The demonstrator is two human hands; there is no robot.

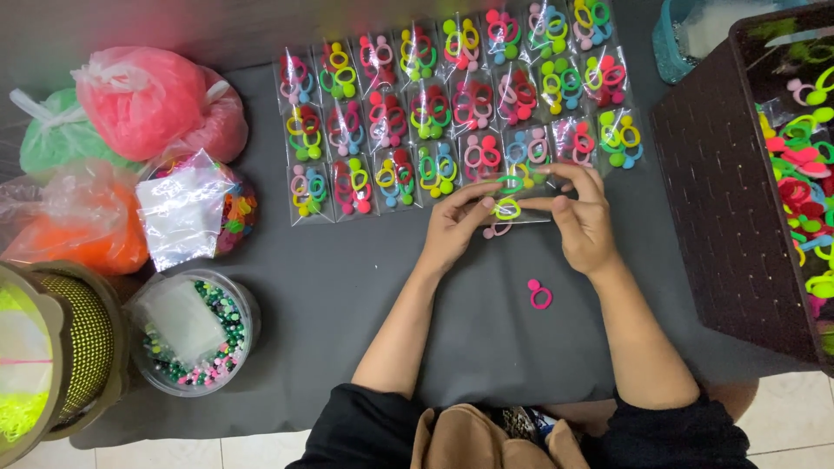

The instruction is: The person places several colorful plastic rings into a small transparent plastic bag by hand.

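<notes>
Work surface: dark grey cloth [347,330] spread on the floor, seen from above.

Done so far: three rows of filled packets [452,113] lie flat on the cloth beyond the hands, edge to edge, each clear packet holding a few coloured hair ties. The bottom row stops roughly where the hands are; the spot at its right end, beside the last packet [618,139], looks open.

In hand: one clear packet [512,208], held just above the cloth at the near edge of the bottom row. Left hand [452,227] pinches its left end, grip pressed together, thumb on top. Right hand [580,213] pinches its right end the same way. Green and yellow ties show inside; a pale pink tie [497,229] hangs at the lower left edge, whether fully inside I cannot tell.

Left: one loose pink tie [539,295] lies on the cloth near the right wrist. The dark basket [721,217] at the right holds many unpacked ties [804,174], so by judgement much stock remains.

Also present: tubs of beads [195,334] and tied plastic bags [143,100] at the left, untouched.
</notes>
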